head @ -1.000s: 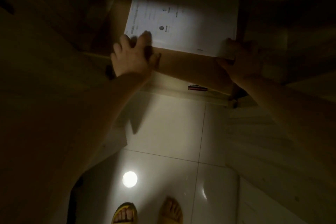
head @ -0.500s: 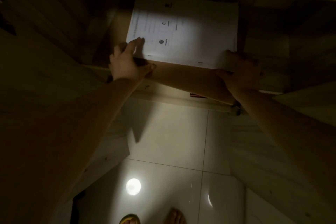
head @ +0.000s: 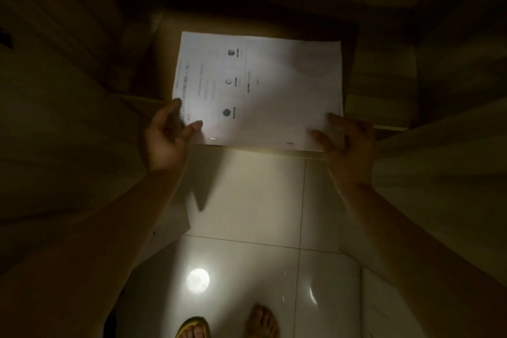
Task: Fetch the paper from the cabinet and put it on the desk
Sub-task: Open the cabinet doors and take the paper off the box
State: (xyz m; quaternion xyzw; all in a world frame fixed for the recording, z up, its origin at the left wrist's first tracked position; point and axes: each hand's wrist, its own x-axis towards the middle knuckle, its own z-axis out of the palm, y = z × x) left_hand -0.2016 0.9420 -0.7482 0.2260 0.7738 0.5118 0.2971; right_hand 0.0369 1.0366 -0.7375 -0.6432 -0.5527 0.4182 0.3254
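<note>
Now paper (head: pixel 274 90) lifted nearer, pinched by left hand (head: pixel 164 143), right hand (head: pixel 348 145).

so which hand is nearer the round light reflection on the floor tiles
Left. The left hand, at the paper's near-left corner, is almost straight above the reflection; the right hand is off to its right.

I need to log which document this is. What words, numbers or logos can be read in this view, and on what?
Nothing can be quoted.
paper: rows of print down its left side, too blurred to read.
paper: three small round marks with captions, too small to read.
left hand and right hand have the sheet's near corners in their grip; no text elsewhere.
</note>
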